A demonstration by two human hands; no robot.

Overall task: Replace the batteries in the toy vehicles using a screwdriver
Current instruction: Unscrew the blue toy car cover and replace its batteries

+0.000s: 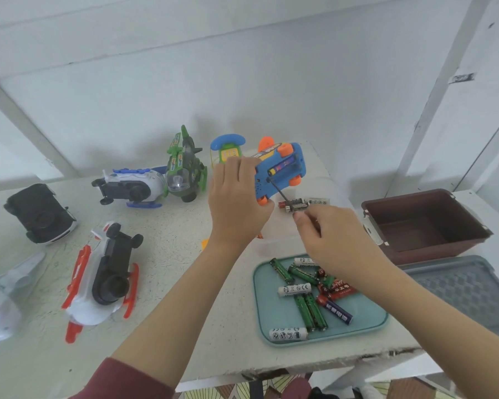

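My left hand [236,203] grips a blue toy car [283,171] with orange wheels, held up with its underside toward me. Its battery bay is uncovered and a blue battery [281,167] lies inside. My right hand [326,234] pinches a thin dark screwdriver [283,194] whose tip touches the car's underside near the bay. Under the car, loose batteries [303,203] lie in a clear plastic container [274,240]. A teal tray [369,321] at the front right holds several green, white, red and blue batteries [311,295].
Other toys stand on the white table: a green helicopter [185,168], a white-blue helicopter [133,187], a white-red one [104,280], a black car [41,214], a toy phone [228,148]. A brown bin [424,226] and its grey lid [467,289] sit right.
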